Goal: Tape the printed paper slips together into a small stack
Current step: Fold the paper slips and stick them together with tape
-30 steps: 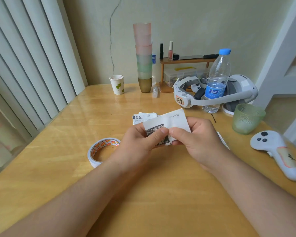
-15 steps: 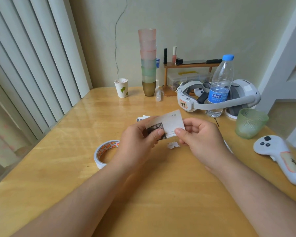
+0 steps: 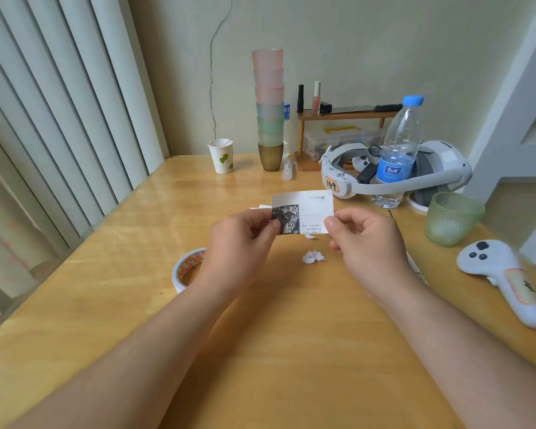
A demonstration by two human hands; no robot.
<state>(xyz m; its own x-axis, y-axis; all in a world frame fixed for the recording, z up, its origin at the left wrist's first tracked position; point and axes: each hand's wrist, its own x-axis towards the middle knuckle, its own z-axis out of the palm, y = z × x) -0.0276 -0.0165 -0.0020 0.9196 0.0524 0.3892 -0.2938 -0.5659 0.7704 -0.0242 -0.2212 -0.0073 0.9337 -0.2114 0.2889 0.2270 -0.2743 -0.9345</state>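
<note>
— What's being held?
— A printed slip (image 3: 304, 212), pinched at each end, left hand (image 3: 245, 239) and right hand (image 3: 365, 239), above the table (image 3: 260, 351).
— Taping yet?
— No; looks like lining up. The tape roll (image 3: 188, 267) lies by the left wrist, so one hand must let go.

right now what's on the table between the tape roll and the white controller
In the head view, a small crumpled white scrap lies between the tape roll and controller, below both hands.
</note>
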